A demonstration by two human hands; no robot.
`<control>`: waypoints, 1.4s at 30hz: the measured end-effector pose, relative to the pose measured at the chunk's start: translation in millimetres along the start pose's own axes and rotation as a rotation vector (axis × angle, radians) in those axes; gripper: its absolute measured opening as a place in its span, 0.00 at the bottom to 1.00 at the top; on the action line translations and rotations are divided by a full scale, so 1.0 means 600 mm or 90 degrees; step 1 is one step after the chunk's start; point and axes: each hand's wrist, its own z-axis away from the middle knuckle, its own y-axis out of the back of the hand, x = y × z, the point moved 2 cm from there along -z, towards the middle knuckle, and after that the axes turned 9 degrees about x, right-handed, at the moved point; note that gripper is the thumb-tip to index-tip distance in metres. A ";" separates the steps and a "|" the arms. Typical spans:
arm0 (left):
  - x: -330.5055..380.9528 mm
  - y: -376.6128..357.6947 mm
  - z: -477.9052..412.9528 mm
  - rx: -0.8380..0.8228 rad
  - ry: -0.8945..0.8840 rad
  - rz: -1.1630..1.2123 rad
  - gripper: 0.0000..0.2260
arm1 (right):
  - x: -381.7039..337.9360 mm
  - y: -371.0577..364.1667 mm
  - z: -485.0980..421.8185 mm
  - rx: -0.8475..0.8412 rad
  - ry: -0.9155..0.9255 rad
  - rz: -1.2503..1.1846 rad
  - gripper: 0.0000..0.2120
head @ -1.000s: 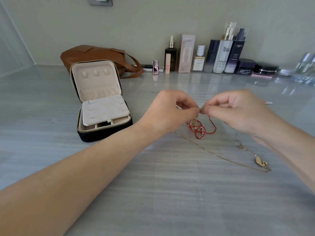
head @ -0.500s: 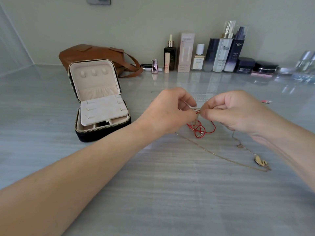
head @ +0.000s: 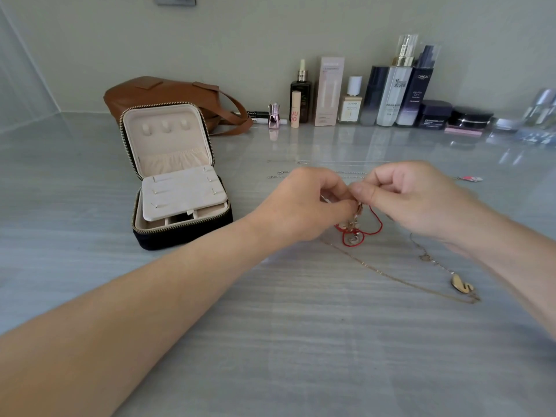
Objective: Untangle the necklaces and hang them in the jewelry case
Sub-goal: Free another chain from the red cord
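Your left hand (head: 301,209) and right hand (head: 421,200) have closed back together, both curled and pinching the knotted red cord necklace (head: 350,240) just above the grey marble table (head: 270,326), so you're mid-untangle (the hooks in the open black zip-around jewelry case (head: 180,237) are bare).

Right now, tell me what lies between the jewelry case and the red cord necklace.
Head view: a bare strip of table, then the left hand, which pinches the red cord necklace.

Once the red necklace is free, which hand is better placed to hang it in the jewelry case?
Probably the left hand: the open jewelry case stands on that side, nothing between them. The right hand would have to cross over. Both hands pinch the red necklace.
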 end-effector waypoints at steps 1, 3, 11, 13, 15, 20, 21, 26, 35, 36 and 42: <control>0.000 0.002 -0.001 0.011 0.003 -0.005 0.07 | 0.000 0.001 0.001 -0.002 -0.007 -0.008 0.09; 0.000 0.007 -0.003 0.024 0.016 -0.016 0.08 | 0.002 0.006 0.000 -0.003 -0.028 -0.014 0.05; 0.003 0.005 -0.002 0.024 0.038 -0.002 0.05 | 0.001 0.009 -0.002 0.037 -0.012 0.004 0.06; 0.006 0.001 -0.001 0.004 0.047 0.034 0.06 | -0.002 0.007 -0.002 0.031 -0.003 -0.011 0.06; 0.009 0.001 0.002 -0.007 0.061 0.052 0.06 | -0.004 0.005 -0.002 0.018 -0.002 -0.024 0.06; 0.006 0.008 0.001 0.007 0.084 0.046 0.09 | -0.002 0.009 -0.003 0.010 -0.011 -0.028 0.05; 0.005 0.009 0.000 0.006 0.083 0.047 0.09 | -0.002 0.011 -0.002 0.004 -0.014 -0.028 0.04; 0.003 0.014 -0.004 0.032 0.089 0.053 0.07 | 0.006 0.018 -0.006 -0.039 -0.013 0.023 0.07; 0.000 0.016 -0.010 0.051 0.190 0.152 0.08 | 0.017 0.012 -0.007 -0.046 0.029 0.078 0.06; 0.000 0.019 -0.010 0.055 0.205 0.182 0.08 | 0.018 0.012 -0.008 -0.044 0.032 0.082 0.06; -0.009 0.027 -0.014 0.066 0.231 0.198 0.06 | 0.014 0.017 -0.008 -0.002 0.025 0.109 0.07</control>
